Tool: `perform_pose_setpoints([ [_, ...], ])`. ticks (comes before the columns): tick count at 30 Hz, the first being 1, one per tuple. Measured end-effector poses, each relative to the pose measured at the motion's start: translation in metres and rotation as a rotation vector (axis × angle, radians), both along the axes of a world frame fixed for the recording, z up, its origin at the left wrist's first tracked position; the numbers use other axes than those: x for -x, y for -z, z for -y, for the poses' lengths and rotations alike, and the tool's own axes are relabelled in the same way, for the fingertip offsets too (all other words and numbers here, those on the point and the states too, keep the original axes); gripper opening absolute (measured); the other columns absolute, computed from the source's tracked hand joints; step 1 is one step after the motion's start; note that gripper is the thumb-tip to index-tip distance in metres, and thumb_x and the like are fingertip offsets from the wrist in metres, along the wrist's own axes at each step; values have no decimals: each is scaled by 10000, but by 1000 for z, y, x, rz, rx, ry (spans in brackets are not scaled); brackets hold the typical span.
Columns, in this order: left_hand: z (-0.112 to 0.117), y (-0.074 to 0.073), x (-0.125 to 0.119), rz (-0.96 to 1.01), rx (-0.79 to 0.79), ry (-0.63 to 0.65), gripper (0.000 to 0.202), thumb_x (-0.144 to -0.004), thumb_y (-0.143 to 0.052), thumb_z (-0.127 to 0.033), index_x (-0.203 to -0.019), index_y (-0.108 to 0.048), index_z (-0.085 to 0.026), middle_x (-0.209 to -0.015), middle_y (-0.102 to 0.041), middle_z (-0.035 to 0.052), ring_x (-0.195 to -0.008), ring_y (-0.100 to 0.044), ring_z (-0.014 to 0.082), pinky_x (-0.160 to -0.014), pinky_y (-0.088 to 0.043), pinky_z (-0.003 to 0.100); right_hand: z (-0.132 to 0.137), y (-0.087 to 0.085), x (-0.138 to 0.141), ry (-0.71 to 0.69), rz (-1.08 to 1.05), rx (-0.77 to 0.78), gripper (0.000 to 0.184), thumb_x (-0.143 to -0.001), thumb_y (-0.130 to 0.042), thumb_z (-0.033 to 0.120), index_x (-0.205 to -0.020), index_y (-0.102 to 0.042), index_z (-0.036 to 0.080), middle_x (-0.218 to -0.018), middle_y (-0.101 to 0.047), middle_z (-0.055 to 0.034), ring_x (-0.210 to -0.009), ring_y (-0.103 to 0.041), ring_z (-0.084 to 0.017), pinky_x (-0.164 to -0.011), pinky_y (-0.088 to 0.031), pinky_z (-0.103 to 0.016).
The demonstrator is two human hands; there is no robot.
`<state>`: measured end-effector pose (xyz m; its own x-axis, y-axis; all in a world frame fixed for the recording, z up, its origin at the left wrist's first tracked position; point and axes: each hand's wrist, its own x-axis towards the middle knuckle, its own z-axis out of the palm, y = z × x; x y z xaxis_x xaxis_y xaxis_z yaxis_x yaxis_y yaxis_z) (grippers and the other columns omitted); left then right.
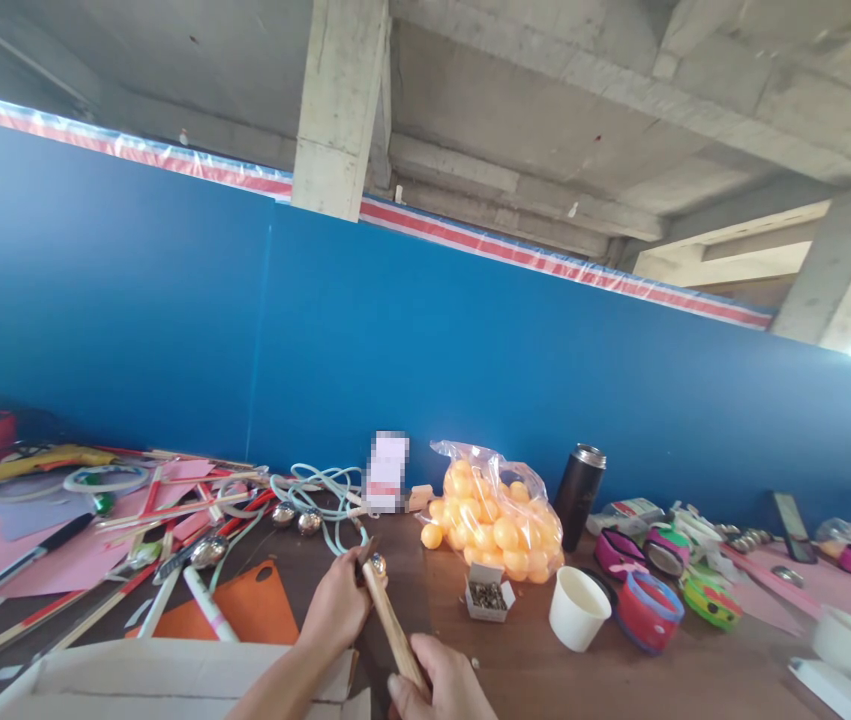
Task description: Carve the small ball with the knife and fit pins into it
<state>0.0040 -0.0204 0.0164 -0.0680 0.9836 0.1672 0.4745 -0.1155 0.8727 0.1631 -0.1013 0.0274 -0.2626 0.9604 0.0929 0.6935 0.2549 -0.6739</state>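
Observation:
My right hand at the bottom edge grips the near end of a wooden stick that slants up and to the left. My left hand is closed around the stick's far tip, where a small dark piece and a shiny round bit sit; I cannot make out exactly what they are. Both hands hover over the brown tabletop.
A bag of orange balls, a small box of metal bits, a white paper cup, a black flask and colourful tape rolls lie to the right. Orange paper, sticks, markers, spoons and a cord lie left. A cardboard box is nearest.

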Motion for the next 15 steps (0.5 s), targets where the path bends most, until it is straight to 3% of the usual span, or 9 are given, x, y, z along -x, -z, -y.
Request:
perform_pose_setpoints([
  [5,-1,3,1,23,-37,-4,329,-702,-565,-306,-1000,-570,-164,-956,-665,85,-889,-615,204,-753,-410,249,1,-3,0,-13,-21,17,98,-748,-491,264,-735,-524,173,-649,-673,-28,-609,-622,-146,-508,-366,-175],
  [9,-4,7,0,71,-76,14,315,-729,-527,-303,-1012,-561,-168,-855,-670,55,-789,-628,183,-715,-426,249,3,-9,2,-26,-67,-22,145,-772,-475,275,-780,-556,156,-644,-686,-45,-583,-629,-149,-504,-375,-178],
  [15,-11,12,-1,108,-93,-92,327,-707,-538,-281,-1000,-569,-141,-813,-648,45,-719,-617,162,-688,-452,256,4,-12,1,20,-94,-101,176,-804,-440,283,-863,-549,159,-635,-677,-37,-584,-616,-147,-542,-397,-189],
])
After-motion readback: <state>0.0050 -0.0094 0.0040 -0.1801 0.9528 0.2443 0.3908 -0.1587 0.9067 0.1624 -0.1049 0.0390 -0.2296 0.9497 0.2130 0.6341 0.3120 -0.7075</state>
